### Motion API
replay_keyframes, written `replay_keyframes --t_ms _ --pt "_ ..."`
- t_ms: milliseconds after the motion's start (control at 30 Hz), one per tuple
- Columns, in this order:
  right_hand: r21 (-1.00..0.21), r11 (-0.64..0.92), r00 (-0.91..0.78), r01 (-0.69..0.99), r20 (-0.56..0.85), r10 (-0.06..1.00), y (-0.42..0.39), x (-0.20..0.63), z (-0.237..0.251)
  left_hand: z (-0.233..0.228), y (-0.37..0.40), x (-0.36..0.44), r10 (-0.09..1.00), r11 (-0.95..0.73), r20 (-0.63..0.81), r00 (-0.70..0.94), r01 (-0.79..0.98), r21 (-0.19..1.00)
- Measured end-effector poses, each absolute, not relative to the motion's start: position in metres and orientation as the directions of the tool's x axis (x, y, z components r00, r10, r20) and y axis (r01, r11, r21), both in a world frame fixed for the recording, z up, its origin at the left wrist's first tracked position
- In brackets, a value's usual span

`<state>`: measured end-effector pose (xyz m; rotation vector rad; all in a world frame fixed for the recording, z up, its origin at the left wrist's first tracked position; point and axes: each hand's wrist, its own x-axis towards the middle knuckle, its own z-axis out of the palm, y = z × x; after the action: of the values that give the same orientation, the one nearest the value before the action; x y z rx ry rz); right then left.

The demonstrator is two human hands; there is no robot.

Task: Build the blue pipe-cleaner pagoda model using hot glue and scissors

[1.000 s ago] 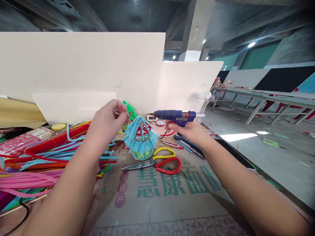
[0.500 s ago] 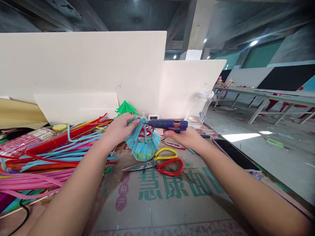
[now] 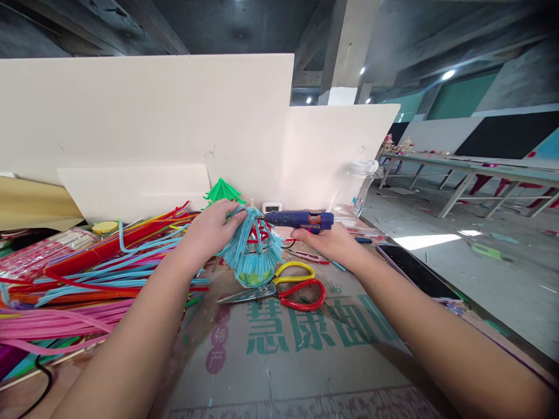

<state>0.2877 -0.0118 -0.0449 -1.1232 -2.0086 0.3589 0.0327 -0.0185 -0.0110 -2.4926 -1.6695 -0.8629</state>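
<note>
A small pavilion model [image 3: 257, 250] made of light-blue pipe cleaners, with red lattice and a pale green base, stands in the middle of the table. My left hand [image 3: 218, 227] is closed at its upper left side, thumb and fingers pinching the blue pipe cleaners near the peak. In my right hand [image 3: 329, 241] is a dark blue hot glue gun [image 3: 294, 220], held level. Its nozzle points left at the upper part of the model, close to it; whether they touch I cannot tell. Yellow-and-red-handled scissors [image 3: 279, 288] lie partly spread just in front.
Bundles of colourful pipe cleaners [image 3: 96, 285] cover the left side. Behind stand a green pipe-cleaner roof [image 3: 222, 191], a small white digital display [image 3: 271, 207] and tall white boards [image 3: 152, 110]. To the right are a clear plastic cup [image 3: 350, 195] and a phone [image 3: 417, 272].
The pavilion model has turned and tipped slightly to the left. The glue gun's nozzle has drawn a little to the right; both hands keep their holds.
</note>
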Motion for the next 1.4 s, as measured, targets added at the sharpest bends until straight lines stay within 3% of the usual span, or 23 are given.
replay_keyframes --t_ms 567,1400 --pt "-0.555 0.531 -0.24 0.64 0.512 0.825 -0.0113 0.2836 -0.0448 -0.0105 -0.0199 0.0334 0.842 -0.441 0.46 0.281 0.85 0.288" --pt "-0.645 0.562 -0.266 0.518 0.504 0.822 -0.0128 0.2785 -0.0432 -0.0121 -0.0169 0.0319 0.846 -0.451 0.453 0.282 0.832 0.324"
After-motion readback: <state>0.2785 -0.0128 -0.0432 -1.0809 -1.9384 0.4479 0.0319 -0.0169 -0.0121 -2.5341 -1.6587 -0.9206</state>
